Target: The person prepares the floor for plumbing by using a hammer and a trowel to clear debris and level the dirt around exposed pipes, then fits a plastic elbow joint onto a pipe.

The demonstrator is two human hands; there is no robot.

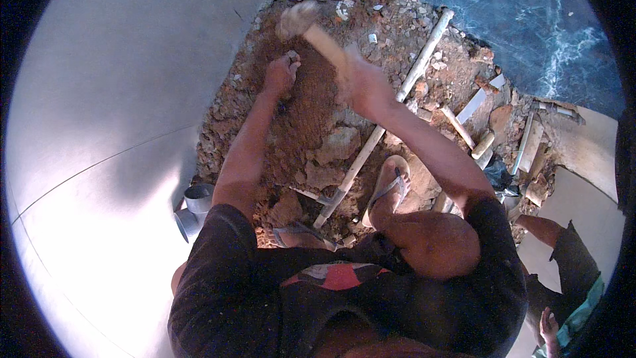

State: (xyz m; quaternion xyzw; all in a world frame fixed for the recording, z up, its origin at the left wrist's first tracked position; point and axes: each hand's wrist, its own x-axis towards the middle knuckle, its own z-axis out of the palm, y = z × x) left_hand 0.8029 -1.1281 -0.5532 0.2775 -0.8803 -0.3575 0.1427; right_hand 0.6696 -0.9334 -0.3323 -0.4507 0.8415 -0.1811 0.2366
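My right hand (366,85) is closed around the light wooden handle of a hammer (326,48). The hammer's head is raised over the far left part of the dug-up ground and smeared by motion. To the left of it and nearer to me, my left hand (281,74) is a closed fist, low over the brown soil (301,103). Whatever the fist grips, perhaps a short upright tool, is hidden by its fingers. Broken stone and rubble surround both hands.
A long pale pipe (424,59) crosses the rubble diagonally, beside my sandalled foot (391,189). A grey pipe fitting (193,209) stands on the pale floor at left. Dark marbled tiles (523,33) border the far right. Another person's hand (548,325) shows at lower right.
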